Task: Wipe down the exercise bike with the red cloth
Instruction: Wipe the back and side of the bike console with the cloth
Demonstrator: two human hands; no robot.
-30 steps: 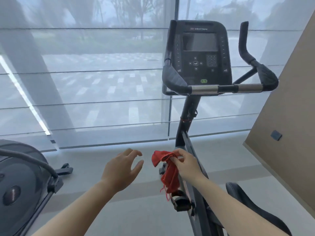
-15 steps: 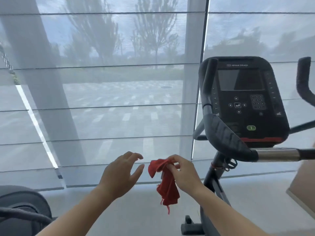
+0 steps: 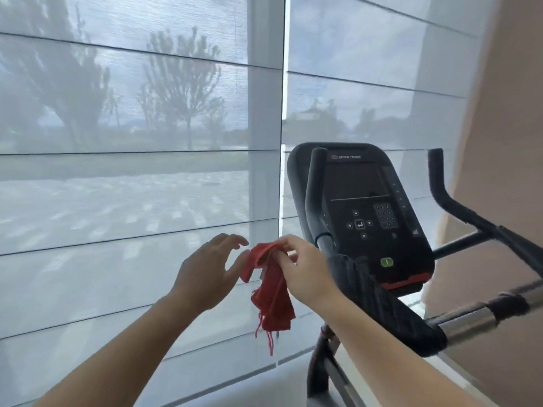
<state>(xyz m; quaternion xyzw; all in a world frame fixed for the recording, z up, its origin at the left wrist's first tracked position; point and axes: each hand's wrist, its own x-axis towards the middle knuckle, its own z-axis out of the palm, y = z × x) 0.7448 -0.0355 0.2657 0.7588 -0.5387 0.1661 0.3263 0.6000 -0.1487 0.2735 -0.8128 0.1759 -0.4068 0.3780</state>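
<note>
You stand before a tall window covered by sheer grey roller blinds [image 3: 117,186], through which trees and a paved yard show dimly, with a plain beige wall [image 3: 499,127] at the right edge. In mid-air in front of the blinds, low in the middle of the view, hangs the crumpled red cloth [image 3: 271,292]. Your right hand [image 3: 305,274] pinches its bunched upper end between the thumb and curled fingers, and the rest droops below with loose threads trailing from the bottom hem. Your left hand [image 3: 208,271] hovers just beside the cloth on its left, fingers spread and lightly curved, holding nothing; its thumb reaches the cloth's edge, though you cannot tell whether it touches. The cloth is apart from the black exercise bike [image 3: 320,368], which stands to the right of your hands. The nearest part is the upright black handlebar horn [image 3: 316,195], which runs down into a padded black grip [image 3: 379,301] just behind your right wrist. That grip joins a chrome crossbar [image 3: 470,318] leading off to the right. Behind the horn sits the dark rounded plastic console [image 3: 364,212] with a blank screen, a keypad, a small green button [image 3: 386,262] and a red strip [image 3: 407,282] along its lower edge. A second black horn [image 3: 437,177] rises beyond it, against the wall.
</note>
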